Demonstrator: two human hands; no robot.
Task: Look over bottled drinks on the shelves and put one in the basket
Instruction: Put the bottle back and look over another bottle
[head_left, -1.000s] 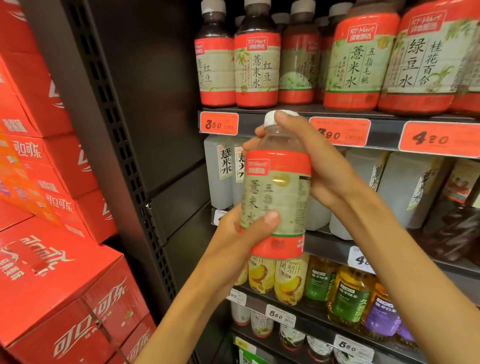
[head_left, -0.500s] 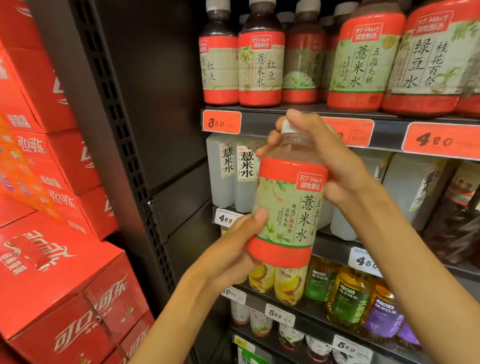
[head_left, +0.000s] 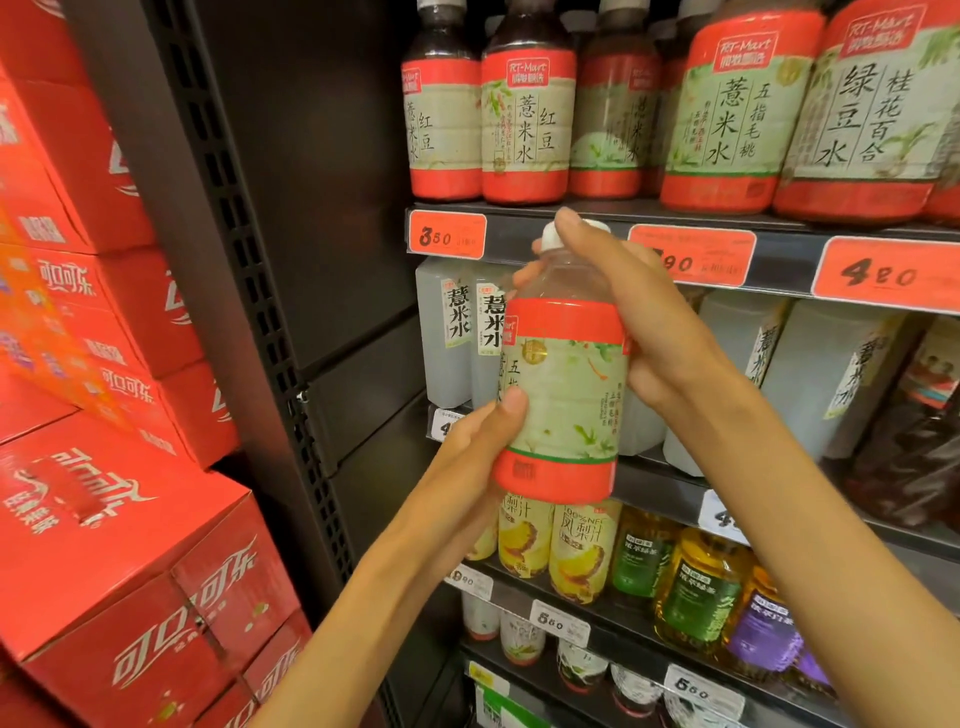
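Observation:
A clear bottle (head_left: 566, 395) with a white cap and a red-and-green label is held upright in front of the shelves. My left hand (head_left: 478, 447) grips its lower part from the left, thumb across the label. My right hand (head_left: 649, 332) grips its neck and shoulder from the right, one finger lying over the cap. No basket is in view.
Dark shelves (head_left: 779, 228) with orange price tags (head_left: 447, 236) carry rows of red-labelled bottles (head_left: 527, 124) above, pale bottles (head_left: 447, 332) behind the held one, and juice and tea bottles (head_left: 587, 551) below. Red cola cartons (head_left: 114, 545) are stacked at the left.
The bottle has been turned about its upright axis, so a different side of the label faces me. Both hands kept their hold on it.

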